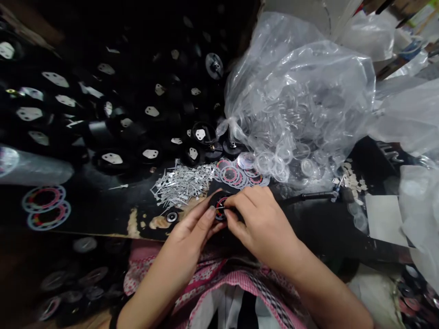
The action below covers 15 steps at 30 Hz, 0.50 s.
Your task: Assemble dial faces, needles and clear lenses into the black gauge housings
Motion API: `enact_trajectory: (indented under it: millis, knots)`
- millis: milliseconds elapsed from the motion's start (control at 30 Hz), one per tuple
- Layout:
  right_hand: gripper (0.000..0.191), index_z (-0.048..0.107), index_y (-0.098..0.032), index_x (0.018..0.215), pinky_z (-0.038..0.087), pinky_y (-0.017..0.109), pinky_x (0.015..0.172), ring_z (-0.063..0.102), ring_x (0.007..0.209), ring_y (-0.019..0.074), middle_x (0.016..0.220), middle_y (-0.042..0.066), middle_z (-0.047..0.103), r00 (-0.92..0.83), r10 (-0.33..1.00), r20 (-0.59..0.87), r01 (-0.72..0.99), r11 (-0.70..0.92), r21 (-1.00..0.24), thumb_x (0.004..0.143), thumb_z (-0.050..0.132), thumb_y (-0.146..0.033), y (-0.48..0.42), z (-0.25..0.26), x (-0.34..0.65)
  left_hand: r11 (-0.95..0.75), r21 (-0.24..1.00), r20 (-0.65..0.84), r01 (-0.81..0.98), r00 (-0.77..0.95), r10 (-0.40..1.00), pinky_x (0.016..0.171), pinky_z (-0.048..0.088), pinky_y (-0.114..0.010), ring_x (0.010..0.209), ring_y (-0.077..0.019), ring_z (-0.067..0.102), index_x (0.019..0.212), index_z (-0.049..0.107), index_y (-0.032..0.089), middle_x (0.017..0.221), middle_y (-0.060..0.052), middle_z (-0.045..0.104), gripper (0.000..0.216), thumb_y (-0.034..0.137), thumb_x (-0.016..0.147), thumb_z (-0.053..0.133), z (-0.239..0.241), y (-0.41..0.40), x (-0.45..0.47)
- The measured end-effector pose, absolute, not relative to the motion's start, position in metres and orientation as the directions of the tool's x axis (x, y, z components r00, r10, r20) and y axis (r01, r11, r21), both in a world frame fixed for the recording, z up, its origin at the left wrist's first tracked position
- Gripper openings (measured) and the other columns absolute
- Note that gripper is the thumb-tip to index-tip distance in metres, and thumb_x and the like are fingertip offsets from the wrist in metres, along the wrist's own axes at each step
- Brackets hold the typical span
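My left hand (194, 228) is closed round a small black gauge (216, 199) near the table's front edge. Its dial faces up, black with a red ring of markings. The fingers of my right hand (259, 221) are pinched together over the dial, at a thin pale gauge needle (220, 208) lying across it. My fingertips partly cover both dial and needle. Just beyond my hands is a heap of pale gauge needles (181, 183). Loose printed dial discs (233, 176) overlap to the right of that heap.
Many black gauge housings (113, 158) crowd the back left. A plastic bag (298, 91) spills clear round covers at the back right. Two dial discs (48, 214) lie far left. A black-handled tool (308, 196) and a white card (386, 219) are at right.
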State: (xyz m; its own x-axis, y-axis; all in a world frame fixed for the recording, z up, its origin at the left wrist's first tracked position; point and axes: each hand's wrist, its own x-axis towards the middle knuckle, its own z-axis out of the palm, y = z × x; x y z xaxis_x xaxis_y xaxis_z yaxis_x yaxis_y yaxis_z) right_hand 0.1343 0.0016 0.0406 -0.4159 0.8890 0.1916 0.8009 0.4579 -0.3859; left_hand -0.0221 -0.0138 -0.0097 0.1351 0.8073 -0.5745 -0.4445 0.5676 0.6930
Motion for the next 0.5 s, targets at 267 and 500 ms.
enact_trajectory:
  millis: [267, 500]
  knots:
    - [0.020, 0.062, -0.016, 0.081, 0.043, 0.032, 0.073, 0.057, 0.075, 0.0183, 0.077, 0.005, 0.064, -0.371, 0.900, 0.229, 0.809, 0.434, -0.397, 0.095, 0.048, -0.015, 0.005, 0.041, 0.128, 0.605, 0.566, -0.667, -0.559, 0.121, 0.736, 0.069, 0.060, -0.018, 0.088, -0.0181, 0.077, 0.095, 0.081, 0.026, 0.096, -0.001, 0.082, 0.035, 0.046, 0.067, 0.089, -0.002, -0.017, -0.015]
    - [0.016, 0.062, -0.016, 0.087, 0.045, 0.032, 0.074, 0.060, 0.078, 0.0197, 0.083, 0.007, 0.068, -0.319, 0.948, -0.012, 0.863, 0.285, -0.418, 0.094, 0.048, -0.015, 0.008, 0.044, 0.118, 0.663, 0.405, -0.739, -0.629, 0.201, 0.643, 0.073, 0.063, -0.025, 0.090, -0.0211, 0.077, 0.090, 0.078, 0.024, 0.097, -0.001, 0.082, 0.018, 0.037, 0.078, 0.082, -0.013, -0.023, -0.007]
